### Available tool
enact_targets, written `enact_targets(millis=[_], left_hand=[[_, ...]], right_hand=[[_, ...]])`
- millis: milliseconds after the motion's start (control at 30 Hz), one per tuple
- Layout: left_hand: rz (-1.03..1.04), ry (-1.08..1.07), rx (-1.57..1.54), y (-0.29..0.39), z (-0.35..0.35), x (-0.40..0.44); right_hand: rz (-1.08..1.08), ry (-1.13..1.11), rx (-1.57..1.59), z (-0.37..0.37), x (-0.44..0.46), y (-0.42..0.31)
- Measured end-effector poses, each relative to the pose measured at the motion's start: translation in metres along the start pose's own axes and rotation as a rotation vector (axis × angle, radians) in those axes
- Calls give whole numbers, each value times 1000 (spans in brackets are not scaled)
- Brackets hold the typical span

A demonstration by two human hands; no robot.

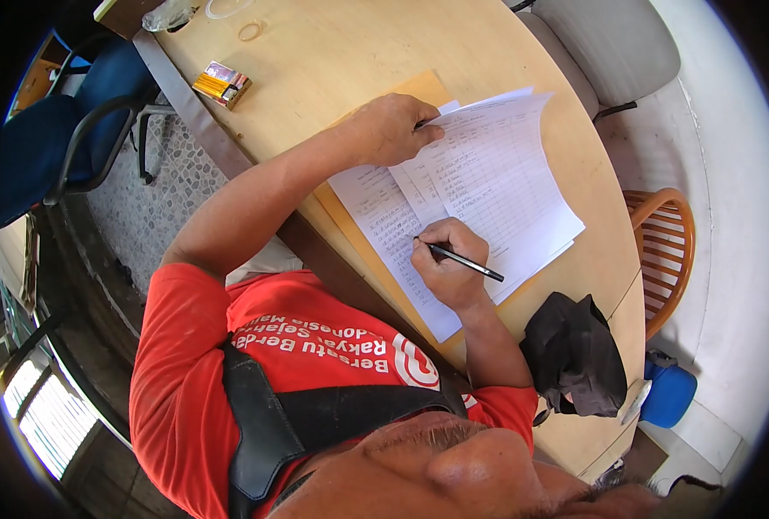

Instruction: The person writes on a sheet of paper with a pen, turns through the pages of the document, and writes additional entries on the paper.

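Note:
Printed sheets with handwritten rows (506, 186) lie over a yellow envelope (337, 212) on the wooden table. My right hand (454, 259) rests on the lower sheet, its fingers pinched round a black pen (467, 262) whose tip touches the paper beside a handwritten column. At the upper edge of the sheets, my left hand (395, 130) is closed with thumb and fingers on a lifted sheet, which curves up over the one below. Part of the lower sheet is hidden by that raised page and by my right hand.
A lighter on a cigarette pack (221, 85) lies at the table's upper left, near a clear plastic bag (168, 15) and a ring (249, 31). A black cloth item (575, 355) sits at the right. Chairs (661, 251) stand around the table (315, 52).

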State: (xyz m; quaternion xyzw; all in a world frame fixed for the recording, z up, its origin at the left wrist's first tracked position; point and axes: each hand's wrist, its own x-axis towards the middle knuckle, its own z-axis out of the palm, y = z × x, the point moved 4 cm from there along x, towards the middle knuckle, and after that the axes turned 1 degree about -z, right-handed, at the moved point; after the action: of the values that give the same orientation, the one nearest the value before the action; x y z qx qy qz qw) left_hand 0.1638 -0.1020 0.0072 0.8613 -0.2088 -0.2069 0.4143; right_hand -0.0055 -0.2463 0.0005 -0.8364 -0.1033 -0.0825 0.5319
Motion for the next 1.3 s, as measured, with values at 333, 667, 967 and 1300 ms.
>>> enact_targets(millis=[333, 667, 967, 1300], left_hand=[[2, -5, 14, 3, -3, -1], [-4, -8, 23, 5, -3, -2], [-6, 6, 24, 5, -3, -2], [20, 15, 14, 3, -3, -2]], right_hand=[[2, 9, -13, 1, 2, -4], [19, -37, -25, 0, 1, -2], [-3, 5, -18, 1, 2, -2], [9, -11, -19, 0, 2, -2]])
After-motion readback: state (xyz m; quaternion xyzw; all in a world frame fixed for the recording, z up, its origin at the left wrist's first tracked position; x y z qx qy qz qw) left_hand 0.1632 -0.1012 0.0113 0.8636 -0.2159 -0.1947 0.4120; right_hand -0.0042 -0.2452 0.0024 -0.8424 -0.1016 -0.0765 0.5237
